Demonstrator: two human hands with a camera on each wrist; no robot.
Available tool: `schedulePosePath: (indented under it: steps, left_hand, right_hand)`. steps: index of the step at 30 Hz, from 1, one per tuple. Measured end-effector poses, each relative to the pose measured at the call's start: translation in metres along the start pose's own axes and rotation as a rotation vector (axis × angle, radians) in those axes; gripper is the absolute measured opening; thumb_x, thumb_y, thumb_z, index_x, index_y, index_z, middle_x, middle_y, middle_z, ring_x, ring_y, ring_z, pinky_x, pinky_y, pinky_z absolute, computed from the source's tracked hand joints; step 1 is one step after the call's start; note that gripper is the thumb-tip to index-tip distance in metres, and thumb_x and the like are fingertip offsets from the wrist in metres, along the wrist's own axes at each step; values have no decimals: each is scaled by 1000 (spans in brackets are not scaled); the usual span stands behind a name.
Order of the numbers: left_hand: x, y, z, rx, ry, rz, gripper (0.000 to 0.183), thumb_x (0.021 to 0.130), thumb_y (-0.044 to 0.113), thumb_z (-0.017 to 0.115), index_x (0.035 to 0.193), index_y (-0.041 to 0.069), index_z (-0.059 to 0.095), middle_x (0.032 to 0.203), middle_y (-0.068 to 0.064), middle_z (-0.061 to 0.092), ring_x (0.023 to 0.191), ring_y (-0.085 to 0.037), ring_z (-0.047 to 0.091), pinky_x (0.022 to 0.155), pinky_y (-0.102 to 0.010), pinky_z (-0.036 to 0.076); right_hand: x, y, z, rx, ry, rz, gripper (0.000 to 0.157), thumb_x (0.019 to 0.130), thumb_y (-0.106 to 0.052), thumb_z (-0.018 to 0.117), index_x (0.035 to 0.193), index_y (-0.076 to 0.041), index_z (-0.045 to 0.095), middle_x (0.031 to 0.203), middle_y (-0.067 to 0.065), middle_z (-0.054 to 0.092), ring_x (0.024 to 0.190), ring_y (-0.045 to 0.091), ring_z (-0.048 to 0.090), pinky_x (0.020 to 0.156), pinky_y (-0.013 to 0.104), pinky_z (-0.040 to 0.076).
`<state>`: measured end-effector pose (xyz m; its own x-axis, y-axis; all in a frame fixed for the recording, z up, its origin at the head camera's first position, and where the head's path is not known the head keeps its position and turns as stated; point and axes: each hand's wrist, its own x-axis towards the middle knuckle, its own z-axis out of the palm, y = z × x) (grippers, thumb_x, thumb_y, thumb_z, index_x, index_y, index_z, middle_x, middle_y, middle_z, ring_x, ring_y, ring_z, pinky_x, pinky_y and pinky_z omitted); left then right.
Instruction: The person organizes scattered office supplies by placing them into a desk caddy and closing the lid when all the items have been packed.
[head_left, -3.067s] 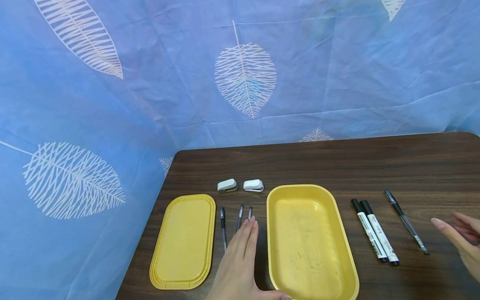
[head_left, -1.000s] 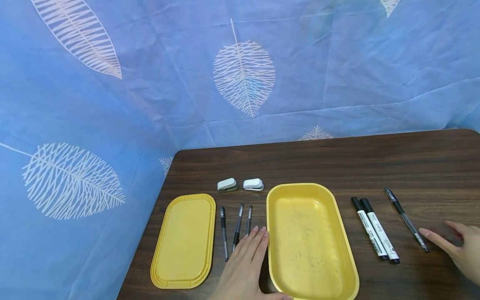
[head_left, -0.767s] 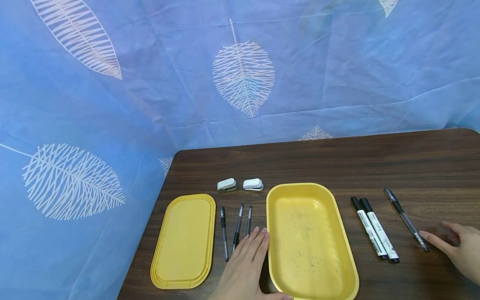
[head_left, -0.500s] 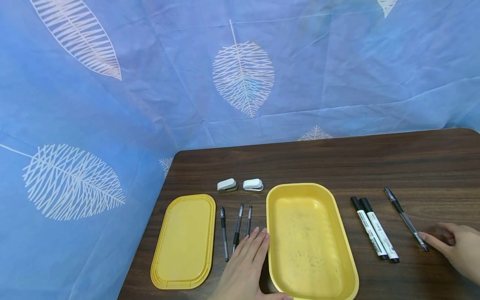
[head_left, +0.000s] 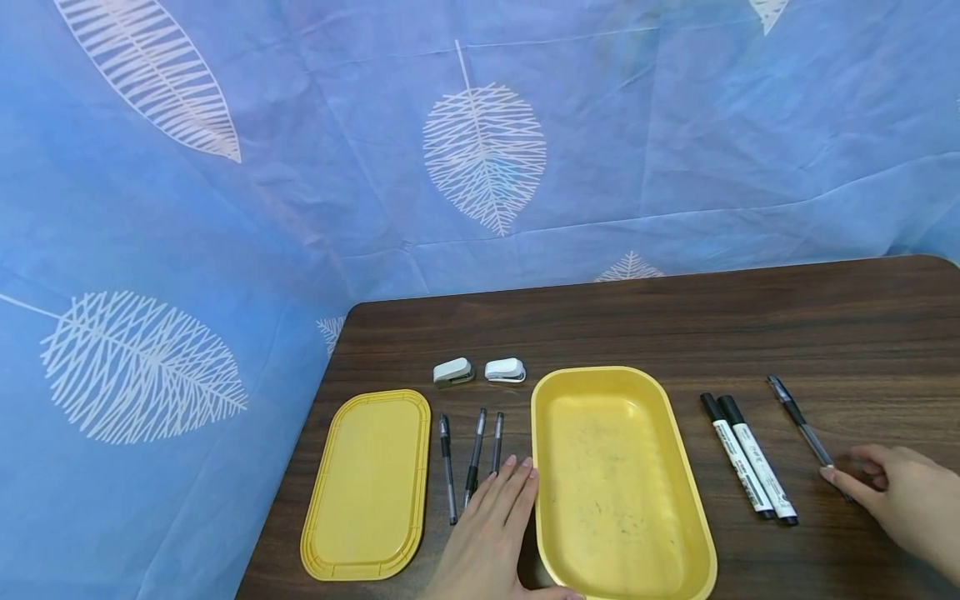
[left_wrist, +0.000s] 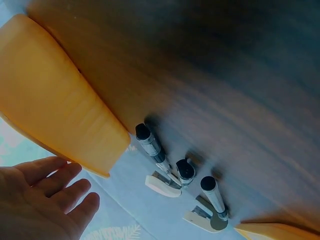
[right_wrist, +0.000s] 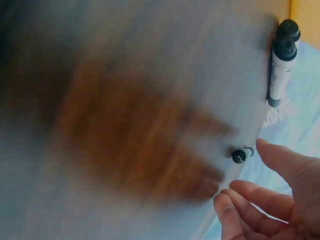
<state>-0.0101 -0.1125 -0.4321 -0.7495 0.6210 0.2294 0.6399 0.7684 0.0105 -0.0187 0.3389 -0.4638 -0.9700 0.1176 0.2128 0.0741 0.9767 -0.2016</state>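
My left hand (head_left: 491,533) rests with extended fingers along the left rim of a yellow plastic tray (head_left: 536,467). Its thumb lies at the tray's near edge. My right hand (head_left: 900,492) is at the lower end of a black gel pen (head_left: 795,412) lying on the table. The thumb covers part of that pen, and the other fingers are bent on its far right side. In the right wrist view, the pen's end (right_wrist: 240,156) sits between thumb and index finger, with a gap showing. Two white markers with black caps (head_left: 742,458) lie side by side left of the pen.
Three more pens (head_left: 447,467) lie left of the tray, partly behind my left hand. A yellow lid (head_left: 367,483) is at the far left. Two small white staplers (head_left: 506,370) stand behind the pens. A blue leaf-print cloth (head_left: 360,167) hangs behind the brown table (head_left: 600,321).
My right hand has come in from the right edge to the pen, its thumb now over the pen's lower part. The left hand has shifted slightly toward the tray's rim.
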Motion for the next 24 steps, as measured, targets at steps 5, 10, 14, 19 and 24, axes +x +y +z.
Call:
schedulePosePath:
  steps: [5, 10, 14, 19, 24]
  left_hand:
    - [-1, 0, 1, 3, 10, 1, 112, 74, 86, 47, 151, 6, 32, 152, -7, 41, 143, -24, 37, 108, -38, 43]
    - [-1, 0, 1, 2, 10, -3, 112, 74, 87, 46, 151, 6, 32, 152, -7, 41, 143, -24, 37, 108, -39, 43]
    - [-1, 1, 0, -7, 0, -14, 113, 74, 87, 45, 152, 7, 30, 153, -6, 40, 144, -23, 35, 108, -39, 42]
    - [-1, 1, 1, -3, 7, -10, 114, 73, 87, 46, 152, 7, 30, 153, -7, 40, 144, -23, 36, 108, -39, 42]
    - [-1, 0, 0, -5, 20, -4, 114, 73, 86, 48, 151, 6, 30, 153, -7, 41, 143, -24, 37, 107, -39, 43]
  right_hand:
    - [-1, -3, -3, -8, -56, 32, 92, 87, -73, 43, 96, 17, 58, 67, 15, 54, 60, 22, 51, 49, 29, 34]
    - [-1, 0, -1, -3, -73, 17, 89, 86, -71, 45, 94, 16, 60, 68, 13, 55, 61, 22, 52, 49, 31, 38]
    - [-1, 4, 3, 7, -36, -20, 100, 80, -79, 30, 90, 14, 62, 67, 7, 54, 59, 17, 49, 48, 23, 35]
    - [-1, 3, 6, 37, -11, -23, 98, 82, -77, 26, 88, 14, 61, 64, 0, 46, 55, 10, 39, 47, 20, 28]
    - [0, -5, 1, 58, -74, 30, 29, 84, -13, 73, 80, 11, 56, 61, 0, 48, 53, 12, 40, 47, 23, 29]
